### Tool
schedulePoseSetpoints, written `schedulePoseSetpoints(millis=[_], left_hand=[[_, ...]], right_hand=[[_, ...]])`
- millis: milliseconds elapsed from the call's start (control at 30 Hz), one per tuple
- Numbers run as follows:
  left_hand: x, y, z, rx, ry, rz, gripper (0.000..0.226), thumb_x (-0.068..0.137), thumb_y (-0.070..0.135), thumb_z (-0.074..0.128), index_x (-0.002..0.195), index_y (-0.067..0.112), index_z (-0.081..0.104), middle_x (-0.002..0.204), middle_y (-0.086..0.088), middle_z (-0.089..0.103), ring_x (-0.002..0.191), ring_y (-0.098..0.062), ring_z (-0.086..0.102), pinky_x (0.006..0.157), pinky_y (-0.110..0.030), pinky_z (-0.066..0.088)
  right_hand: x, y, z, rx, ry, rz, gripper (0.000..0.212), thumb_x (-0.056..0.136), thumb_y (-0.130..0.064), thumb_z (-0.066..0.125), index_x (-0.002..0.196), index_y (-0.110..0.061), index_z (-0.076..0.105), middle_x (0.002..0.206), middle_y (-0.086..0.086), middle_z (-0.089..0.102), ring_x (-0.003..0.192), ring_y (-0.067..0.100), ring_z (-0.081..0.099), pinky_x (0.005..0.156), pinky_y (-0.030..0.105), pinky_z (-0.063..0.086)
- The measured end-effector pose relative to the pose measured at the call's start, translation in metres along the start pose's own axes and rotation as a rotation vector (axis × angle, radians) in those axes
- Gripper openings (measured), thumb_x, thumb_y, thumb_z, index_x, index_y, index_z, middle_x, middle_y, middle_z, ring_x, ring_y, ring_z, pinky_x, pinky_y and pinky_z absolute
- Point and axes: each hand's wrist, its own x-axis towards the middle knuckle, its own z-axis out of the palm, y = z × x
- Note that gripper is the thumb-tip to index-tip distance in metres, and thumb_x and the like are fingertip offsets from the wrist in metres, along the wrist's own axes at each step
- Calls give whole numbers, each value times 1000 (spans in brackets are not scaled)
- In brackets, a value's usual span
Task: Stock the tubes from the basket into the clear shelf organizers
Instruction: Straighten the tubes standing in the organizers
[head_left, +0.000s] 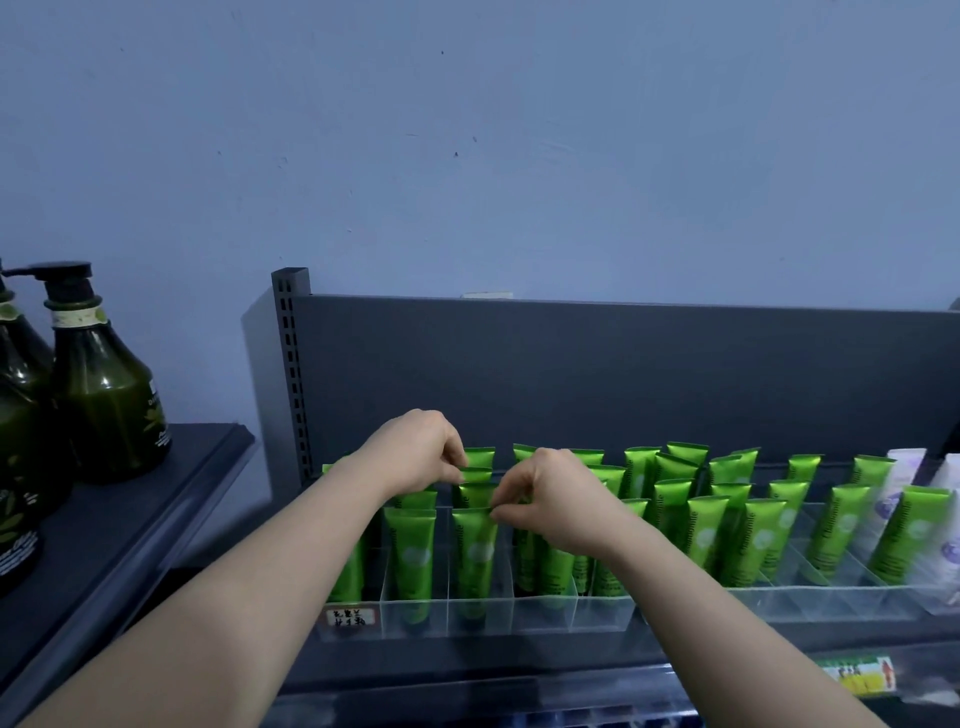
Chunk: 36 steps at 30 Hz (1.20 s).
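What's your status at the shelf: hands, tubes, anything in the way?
Left hand pinches rear green tube, right hand front green tube, at their tops. Both standing in same clear organizer lane. Nothing blocking; basket out of view.

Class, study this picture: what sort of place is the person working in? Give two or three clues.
Probably a shop's toiletries aisle: identical green tubes lined up in clear divided organizers on slotted metal shelving, a handwritten shelf label, and pump bottles on the neighbouring shelf.

Bare forearms (249, 587) and hands (415, 449)
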Motion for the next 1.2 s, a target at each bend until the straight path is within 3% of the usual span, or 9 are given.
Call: schedulePoseSetpoints(millis=[100, 267, 333, 567, 933, 1100, 1200], left_hand=[[-1, -1, -2, 4, -4, -9, 21, 79, 30, 76, 100, 27, 73, 96, 12, 71, 88, -4, 64, 84, -27, 53], [-3, 6, 0, 4, 25, 3, 20, 82, 29, 74, 102, 25, 73, 97, 11, 71, 89, -6, 65, 85, -28, 53], [-3, 8, 0, 6, 28, 2, 20, 82, 28, 73, 102, 25, 73, 97, 11, 71, 89, -6, 64, 85, -28, 52], [-2, 1, -3, 7, -9, -13, 21, 80, 32, 76, 100, 27, 73, 96, 13, 72, 89, -3, 64, 83, -26, 52], [-3, -2, -6, -3, -22, -4, 24, 79, 31, 76, 102, 29, 73, 99, 14, 71, 91, -1, 64, 87, -28, 53], [-4, -4, -13, -45, -3, -6, 21, 77, 30, 78, 99, 30, 74, 93, 17, 72, 89, 3, 64, 87, -28, 53], [-6, 3, -21, -93, 59, 4, 19, 80, 32, 75, 99, 32, 73, 94, 17, 71, 89, 2, 63, 88, -29, 53]], right_hand=[[-2, 3, -2, 0, 0, 25, 5, 79, -27, 73, 81, -23, 75, 72, -13, 66, 62, -6, 55, 64, 6, 32], [-4, 7, -2, 0, 1, 45, 5, 79, -28, 73, 79, -24, 75, 78, -11, 72, 75, 4, 64, 89, 27, 42], [-4, 6, -2, 2, 1, 48, 5, 79, -28, 73, 80, -24, 75, 78, -10, 72, 75, 4, 64, 88, 26, 43], [-4, 3, -4, 21, -10, 43, 7, 78, -27, 73, 83, -23, 76, 77, -10, 71, 64, -4, 59, 59, 4, 34], [-4, 1, -5, 18, -18, 33, 11, 76, -30, 75, 86, -25, 76, 81, -11, 71, 73, 0, 62, 78, 19, 39], [-5, 5, -11, 40, 0, 29, 12, 77, -32, 75, 87, -26, 76, 83, -12, 73, 78, -2, 65, 78, 18, 47], [-5, 15, -22, 20, 77, 34, 9, 79, -32, 73, 85, -27, 76, 87, -14, 73, 86, 0, 64, 92, 27, 47]])
